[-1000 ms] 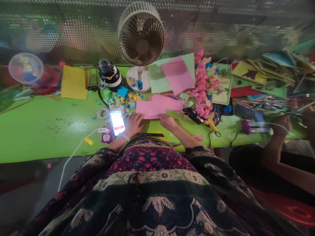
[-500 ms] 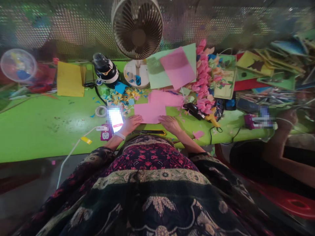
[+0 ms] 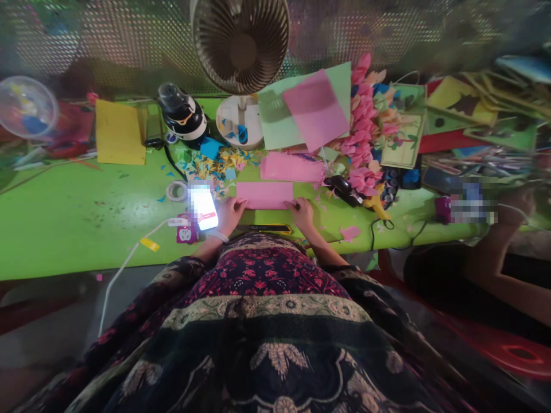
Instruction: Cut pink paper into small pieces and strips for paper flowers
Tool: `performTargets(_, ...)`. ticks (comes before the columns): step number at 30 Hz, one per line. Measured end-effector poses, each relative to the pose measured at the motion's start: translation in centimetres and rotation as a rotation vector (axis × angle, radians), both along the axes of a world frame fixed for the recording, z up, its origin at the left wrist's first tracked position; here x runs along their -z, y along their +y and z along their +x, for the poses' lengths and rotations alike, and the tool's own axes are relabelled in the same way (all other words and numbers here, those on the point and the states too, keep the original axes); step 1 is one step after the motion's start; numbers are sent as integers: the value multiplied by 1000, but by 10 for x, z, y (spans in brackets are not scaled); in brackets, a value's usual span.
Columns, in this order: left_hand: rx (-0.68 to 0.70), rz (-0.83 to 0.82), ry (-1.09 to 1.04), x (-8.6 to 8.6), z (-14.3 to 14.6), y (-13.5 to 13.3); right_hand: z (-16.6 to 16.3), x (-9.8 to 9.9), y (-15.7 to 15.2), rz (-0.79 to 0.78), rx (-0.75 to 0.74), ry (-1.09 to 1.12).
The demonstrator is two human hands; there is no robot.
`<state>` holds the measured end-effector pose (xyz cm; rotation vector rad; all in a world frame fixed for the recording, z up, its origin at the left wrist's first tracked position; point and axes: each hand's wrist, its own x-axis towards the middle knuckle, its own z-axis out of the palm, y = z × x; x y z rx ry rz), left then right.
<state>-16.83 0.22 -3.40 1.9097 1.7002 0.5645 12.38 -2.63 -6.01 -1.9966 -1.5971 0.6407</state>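
Observation:
A narrow strip of pink paper [image 3: 264, 195] lies on the green table in front of me, its long sides running left to right. My left hand [image 3: 233, 213] pinches its near left corner, and my right hand [image 3: 302, 212] pinches the near right corner. Just below the paper, by my clothing, rests a yellow and black box cutter [image 3: 271, 228]. A stack of pink paper pieces [image 3: 293, 167] sits right behind the strip. Beside my left wrist is a phone with a bright screen [image 3: 204, 206].
A fan [image 3: 241, 51] stands at the back, near a black bottle [image 3: 183, 117]. Colourful paper scraps [image 3: 215, 166], a tape roll [image 3: 176, 191] and pink paper flowers [image 3: 364, 132] lie around. A black glue gun [image 3: 343, 190] is on the right. Another person's arm [image 3: 503, 241] rests farther right.
The pink paper now looks narrower from front to back. Both hands have gone from fingers lying flat on its sides to pinching its near corners.

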Motion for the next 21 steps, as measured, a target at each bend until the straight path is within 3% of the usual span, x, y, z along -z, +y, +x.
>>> performTargets(2,47,80,114,-1,6,0,-3,-1,4,-16,-5,-47)
performTargets(3,135,120,155,-1,10,-1,-4,-2,5,-26,-22,-70)
performTargets(6,556,136,220,0,24,-10,-4,-4,10,-52,-61,-125)
performTargets(8,708,79,253,3,31,-17,-4,-5,11,-69,-66,-156)
performTargets(21,700,20,284,11,38,-19,-7,-7,13,-108,-23,-192)
